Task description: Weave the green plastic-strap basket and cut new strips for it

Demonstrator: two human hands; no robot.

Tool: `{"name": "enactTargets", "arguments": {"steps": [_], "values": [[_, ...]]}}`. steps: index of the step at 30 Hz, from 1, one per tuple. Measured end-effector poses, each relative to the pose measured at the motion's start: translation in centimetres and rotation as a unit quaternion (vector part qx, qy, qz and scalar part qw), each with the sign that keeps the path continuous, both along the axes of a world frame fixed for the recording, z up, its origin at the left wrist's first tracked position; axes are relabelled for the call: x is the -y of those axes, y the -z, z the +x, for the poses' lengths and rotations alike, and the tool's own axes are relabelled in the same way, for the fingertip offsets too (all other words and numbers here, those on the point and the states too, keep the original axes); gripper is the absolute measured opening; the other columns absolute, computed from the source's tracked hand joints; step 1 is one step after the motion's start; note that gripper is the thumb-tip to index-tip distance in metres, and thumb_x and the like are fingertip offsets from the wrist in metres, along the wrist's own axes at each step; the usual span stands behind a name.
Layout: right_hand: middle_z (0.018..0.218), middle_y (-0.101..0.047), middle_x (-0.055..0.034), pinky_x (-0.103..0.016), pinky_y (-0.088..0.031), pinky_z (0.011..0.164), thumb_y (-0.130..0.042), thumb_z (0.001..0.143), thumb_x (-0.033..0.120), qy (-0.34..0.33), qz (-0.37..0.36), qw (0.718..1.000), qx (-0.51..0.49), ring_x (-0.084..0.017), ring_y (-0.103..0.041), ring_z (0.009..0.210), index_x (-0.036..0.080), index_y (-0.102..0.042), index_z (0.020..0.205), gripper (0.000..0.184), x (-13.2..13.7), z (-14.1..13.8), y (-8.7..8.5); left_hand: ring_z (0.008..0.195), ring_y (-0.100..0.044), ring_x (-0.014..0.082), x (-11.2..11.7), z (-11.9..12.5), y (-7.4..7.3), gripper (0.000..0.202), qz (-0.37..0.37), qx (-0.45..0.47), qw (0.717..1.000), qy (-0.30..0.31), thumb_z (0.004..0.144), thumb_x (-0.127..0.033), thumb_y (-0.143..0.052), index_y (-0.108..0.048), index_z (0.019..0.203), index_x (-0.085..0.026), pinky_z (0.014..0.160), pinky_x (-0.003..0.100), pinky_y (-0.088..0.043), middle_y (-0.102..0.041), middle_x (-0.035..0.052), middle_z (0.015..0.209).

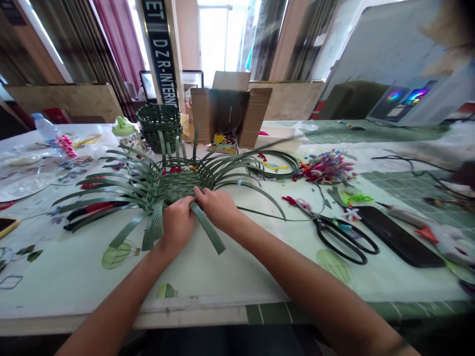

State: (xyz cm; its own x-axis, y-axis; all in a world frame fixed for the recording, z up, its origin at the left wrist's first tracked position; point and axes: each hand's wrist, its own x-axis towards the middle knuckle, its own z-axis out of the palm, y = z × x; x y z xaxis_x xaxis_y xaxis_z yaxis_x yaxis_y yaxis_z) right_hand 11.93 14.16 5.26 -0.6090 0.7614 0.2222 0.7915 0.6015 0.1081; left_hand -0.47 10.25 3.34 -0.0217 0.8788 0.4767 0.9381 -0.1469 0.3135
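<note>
A half-woven basket of dark green plastic strips lies on the table, its flat woven base in the middle and loose strips fanning out on all sides. At its near edge my left hand is closed, fingers pinching a green strip. Right beside it, my right hand is also closed on a strip at the same edge; the fingertips of both hands almost meet. One textured strip hangs toward me from between the hands. The exact spot under the fingers is hidden.
Black-handled scissors lie to the right, near a dark flat case and a glue gun. Farther back are a bunch of colourful pipe cleaners, an open cardboard box, a finished-looking green basket and a green-lidded jar.
</note>
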Motion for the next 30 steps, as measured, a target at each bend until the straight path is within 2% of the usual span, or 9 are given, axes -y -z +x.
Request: {"name": "enactTargets", "arguments": {"steps": [6, 9, 13, 15, 19, 22, 25, 28, 30], "values": [[0.131, -0.052, -0.0178, -0.033, -0.049, 0.057, -0.035, 0.088, 0.012, -0.042, 0.025, 0.998, -0.035, -0.022, -0.067, 0.074, 0.017, -0.037, 0.138, 0.05, 1.0, 2.2, 1.9, 0.077, -0.065, 0.0206, 0.1, -0.2, 0.4, 0.018, 0.023, 0.008, 0.999, 0.031, 0.083, -0.012, -0.05, -0.066, 0.091, -0.016, 0.063, 0.027, -0.039, -0.071, 0.0051, 0.084], [0.136, -0.047, -0.019, -0.035, -0.05, 0.06, -0.036, 0.087, 0.012, -0.046, 0.016, 0.996, -0.075, -0.023, -0.068, 0.076, 0.018, -0.04, 0.138, 0.051, 1.7, 2.6, 2.2, 0.077, -0.065, 0.02, 0.1, -0.3, 0.8, 0.017, 0.034, 0.011, 0.998, 0.042, 0.084, -0.012, -0.049, -0.065, 0.091, -0.015, 0.066, 0.027, -0.04, -0.071, 0.0052, 0.084], [0.116, -0.065, -0.0112, -0.029, -0.049, 0.072, -0.042, 0.089, 0.017, -0.044, -0.074, 0.962, -0.259, -0.02, -0.067, 0.088, 0.018, -0.062, 0.117, 0.034, 2.8, 1.6, 0.1, 0.077, -0.064, 0.0186, 0.1, -0.5, 0.9, 0.015, 0.031, 0.023, 0.998, 0.049, 0.084, -0.012, -0.05, -0.064, 0.088, -0.017, 0.066, 0.026, -0.04, -0.07, 0.0038, 0.083], [0.098, -0.072, -0.0062, -0.024, -0.047, 0.068, -0.043, 0.089, 0.019, -0.044, -0.133, 0.938, -0.317, -0.016, -0.067, 0.082, 0.019, -0.068, 0.104, 0.029, 3.4, 1.4, -1.3, 0.077, -0.064, 0.0181, 0.0, -0.5, 0.9, 0.016, 0.016, 0.024, 0.998, 0.049, 0.083, -0.011, -0.05, -0.063, 0.088, -0.018, 0.066, 0.025, -0.04, -0.07, 0.0029, 0.082], [0.07, -0.071, -0.0052, -0.023, -0.04, 0.054, -0.053, 0.084, 0.022, 0.004, -0.177, 0.957, -0.232, -0.015, -0.063, 0.061, 0.016, -0.072, 0.075, 0.022, 4.2, 3.4, -2.2, 0.078, -0.065, 0.018, 0.0, -0.2, 0.4, 0.017, -0.016, 0.008, 1.0, 0.013, 0.086, -0.015, -0.048, -0.064, 0.091, -0.018, 0.065, 0.025, -0.039, -0.071, 0.0034, 0.084], [0.069, -0.07, -0.0053, -0.025, -0.044, 0.06, -0.054, 0.085, 0.019, 0.024, -0.109, 0.967, -0.228, -0.015, -0.063, 0.064, 0.016, -0.071, 0.075, 0.019, 4.6, 6.5, -1.6, 0.078, -0.065, 0.0182, 0.1, 0.2, -0.2, 0.019, -0.065, -0.019, 0.998, 0.01, 0.088, -0.016, -0.047, -0.065, 0.091, -0.018, 0.064, 0.025, -0.039, -0.071, 0.0047, 0.086], [0.083, -0.069, -0.0073, -0.027, -0.048, 0.071, -0.048, 0.09, 0.018, -0.025, 0.071, 0.958, -0.277, -0.016, -0.062, 0.076, 0.016, -0.067, 0.092, 0.02, 4.8, 9.3, -1.6, 0.079, -0.065, 0.0205, 0.1, 0.6, -0.7, 0.02, -0.118, -0.054, 0.991, 0.011, 0.088, -0.013, -0.045, -0.065, 0.091, -0.016, 0.064, 0.027, -0.039, -0.07, 0.007, 0.086], [0.097, -0.068, -0.0102, -0.032, -0.048, 0.082, -0.046, 0.09, 0.015, -0.074, 0.188, 0.958, -0.205, -0.018, -0.061, 0.089, 0.015, -0.063, 0.103, 0.021, 4.2, 10.8, -2.2, 0.079, -0.065, 0.0224, -0.1, 0.8, -0.5, 0.022, -0.12, -0.076, 0.99, 0.004, 0.088, -0.009, -0.042, -0.064, 0.086, -0.015, 0.063, 0.028, -0.04, -0.069, 0.009, 0.082], [0.099, -0.068, -0.0112, -0.034, -0.048, 0.08, -0.046, 0.09, 0.016, -0.051, 0.21, 0.967, -0.133, -0.02, -0.061, 0.089, 0.013, -0.06, 0.106, 0.022, 3.4, 11.0, -2.6, 0.077, -0.064, 0.0221, -0.3, 0.7, 0.0, 0.022, -0.099, -0.078, 0.992, 0.016, 0.088, -0.009, -0.042, -0.063, 0.083, -0.014, 0.063, 0.029, -0.041, -0.068, 0.0089, 0.079]]}}
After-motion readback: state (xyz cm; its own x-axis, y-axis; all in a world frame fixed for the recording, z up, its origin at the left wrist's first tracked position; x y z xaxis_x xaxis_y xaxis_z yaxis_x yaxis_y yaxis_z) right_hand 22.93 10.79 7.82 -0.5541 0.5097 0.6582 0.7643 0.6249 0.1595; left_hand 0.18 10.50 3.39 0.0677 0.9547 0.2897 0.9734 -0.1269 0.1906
